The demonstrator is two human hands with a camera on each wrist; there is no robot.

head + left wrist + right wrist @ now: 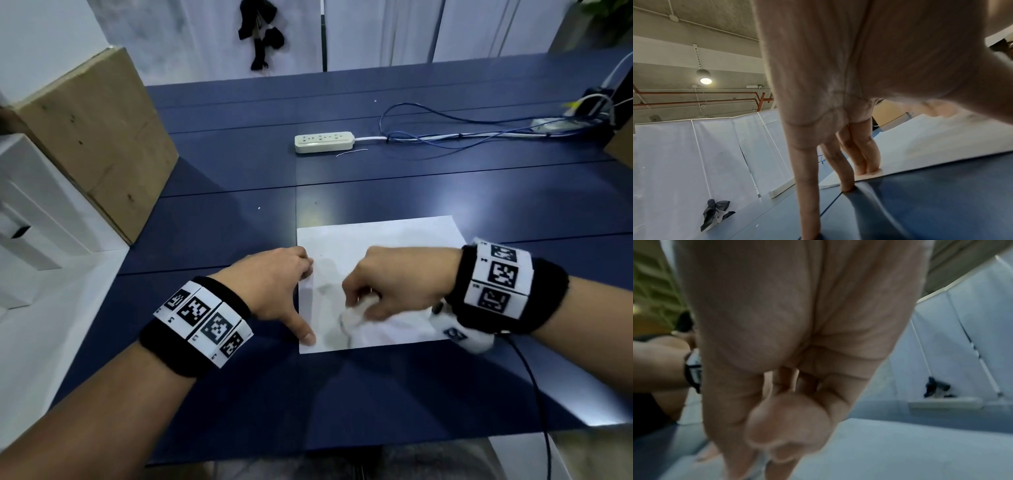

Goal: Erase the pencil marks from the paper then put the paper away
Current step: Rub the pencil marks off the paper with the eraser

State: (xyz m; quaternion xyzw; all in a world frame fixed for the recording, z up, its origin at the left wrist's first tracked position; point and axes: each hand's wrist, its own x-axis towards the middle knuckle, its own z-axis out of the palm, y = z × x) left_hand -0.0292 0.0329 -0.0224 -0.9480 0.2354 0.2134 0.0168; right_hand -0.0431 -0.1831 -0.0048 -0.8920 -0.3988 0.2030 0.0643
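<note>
A white sheet of paper (376, 240) lies flat on the dark blue table (222, 233), in front of me and slightly to the right. Grey pencil marks (342, 330) show near its front left part. My left hand (291, 294) presses the sheet's left edge, fingers straight and thumb spread toward the front corner. In the left wrist view its fingertips (867, 168) rest on the paper (931, 138). My right hand (363, 301), blurred, pinches a small white eraser (354, 315) against the sheet beside the marks. The right wrist view shows curled fingers (787, 426) over the paper (900, 451).
A large cardboard box (96, 137) stands at the left, with a white box (30, 212) before it. A white power strip (323, 141) and blue cables (462, 133) lie at the back. A black cable (537, 394) trails from my right wrist over the table's front edge.
</note>
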